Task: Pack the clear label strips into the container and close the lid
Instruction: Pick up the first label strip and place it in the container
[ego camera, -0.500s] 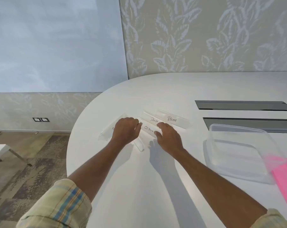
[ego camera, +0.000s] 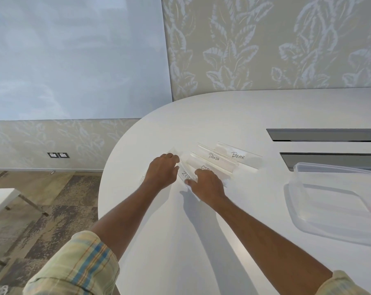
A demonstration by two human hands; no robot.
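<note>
The left hand (ego camera: pixel 162 172) rests fingers-down on the leftmost clear strips (ego camera: pixel 237 156), grip unclear. Just beside it, the right hand (ego camera: pixel 206 184) pinches the "Zebra" strip (ego camera: pixel 185 175), which runs away from the person. The other strips fan rightward. The container (ego camera: pixel 338 201), well right and nearer the right hand, looks empty.

Leaf-patterned wallpaper (ego camera: pixel 265 43) behind a white table (ego camera: pixel 201 116) — mottled floor (ego camera: pixel 52 199) left.
</note>
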